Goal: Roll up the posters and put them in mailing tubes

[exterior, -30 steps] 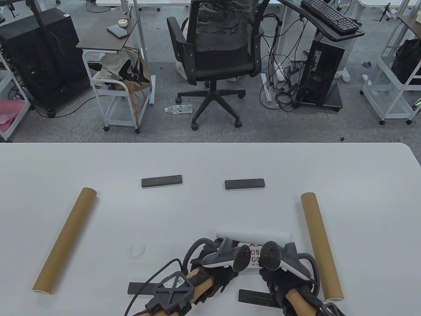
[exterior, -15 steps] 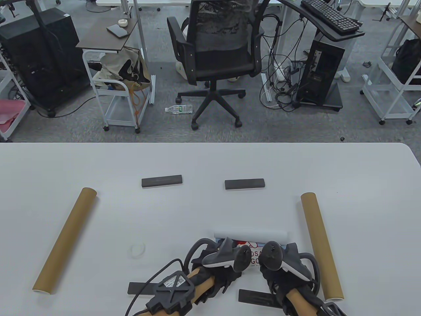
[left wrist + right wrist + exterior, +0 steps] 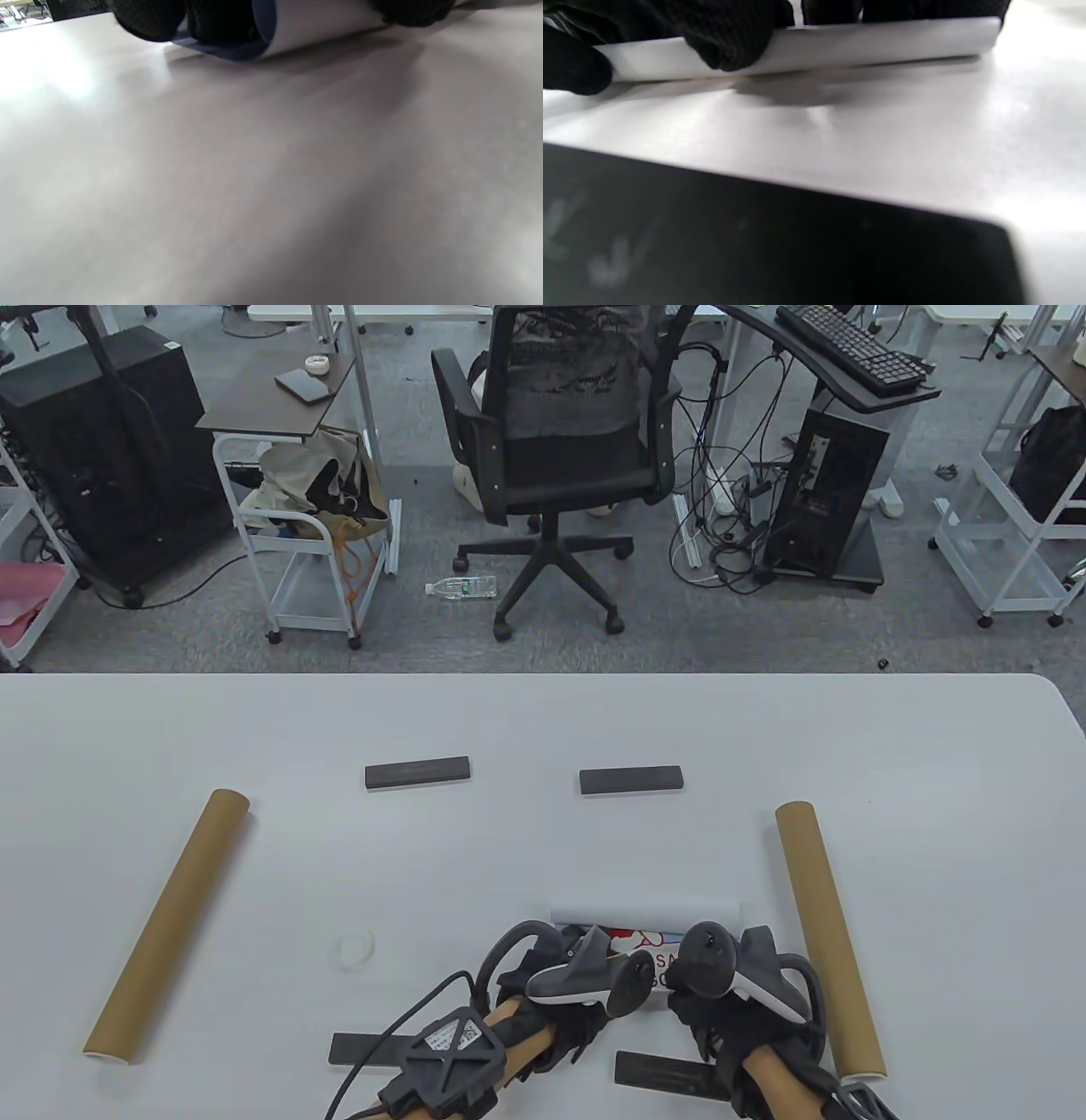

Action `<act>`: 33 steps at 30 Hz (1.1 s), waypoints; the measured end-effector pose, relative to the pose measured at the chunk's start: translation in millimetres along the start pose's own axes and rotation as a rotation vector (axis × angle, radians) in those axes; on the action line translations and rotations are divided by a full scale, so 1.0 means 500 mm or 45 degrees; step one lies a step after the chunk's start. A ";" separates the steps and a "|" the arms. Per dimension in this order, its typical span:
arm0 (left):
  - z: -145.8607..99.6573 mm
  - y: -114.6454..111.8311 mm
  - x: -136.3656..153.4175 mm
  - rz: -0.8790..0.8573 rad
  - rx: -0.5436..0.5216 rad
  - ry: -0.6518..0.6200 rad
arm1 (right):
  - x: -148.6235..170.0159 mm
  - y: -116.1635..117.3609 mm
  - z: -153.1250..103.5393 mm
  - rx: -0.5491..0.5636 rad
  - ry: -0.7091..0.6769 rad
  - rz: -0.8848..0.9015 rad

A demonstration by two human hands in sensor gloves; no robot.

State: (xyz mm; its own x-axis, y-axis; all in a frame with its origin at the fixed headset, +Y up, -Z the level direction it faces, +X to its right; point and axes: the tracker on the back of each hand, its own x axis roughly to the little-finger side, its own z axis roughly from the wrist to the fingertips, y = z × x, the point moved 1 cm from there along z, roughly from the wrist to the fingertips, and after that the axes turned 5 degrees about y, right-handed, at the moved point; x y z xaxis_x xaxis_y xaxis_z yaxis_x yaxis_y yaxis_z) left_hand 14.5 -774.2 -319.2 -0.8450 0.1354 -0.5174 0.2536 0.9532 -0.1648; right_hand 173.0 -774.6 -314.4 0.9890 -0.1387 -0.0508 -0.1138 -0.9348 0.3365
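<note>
A partly rolled poster lies near the table's front edge, white on the outside, with a strip of its printed face showing between the hands. My left hand grips the roll's left part. In the left wrist view its fingers curl over the roll's open end. My right hand grips the right part, and in the right wrist view its fingers wrap the white roll. Two brown mailing tubes lie on the table: one at the left, one just right of my right hand.
Four dark flat bars lie on the white table: two at the back, two at the front edge. A small white ring sits left of my hands. An office chair stands beyond the table.
The roll has turned a little toward me and less of the printed face shows. Both hands have shifted slightly nearer the front edge.
</note>
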 end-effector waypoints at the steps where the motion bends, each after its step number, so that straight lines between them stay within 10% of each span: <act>1: 0.000 0.001 -0.001 0.000 -0.010 0.003 | 0.000 -0.001 -0.001 0.023 0.010 -0.001; 33: 0.004 0.010 0.010 -0.091 -0.006 0.088 | -0.001 0.001 0.007 0.125 0.045 -0.072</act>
State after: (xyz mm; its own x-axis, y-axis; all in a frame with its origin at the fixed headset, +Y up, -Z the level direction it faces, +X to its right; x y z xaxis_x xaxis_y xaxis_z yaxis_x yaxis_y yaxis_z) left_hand 12.5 -769.1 -324.3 -0.8913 0.0848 -0.4455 0.1893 0.9623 -0.1955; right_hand 171.9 -776.3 -317.6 0.9967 -0.0746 -0.0331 -0.0645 -0.9686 0.2400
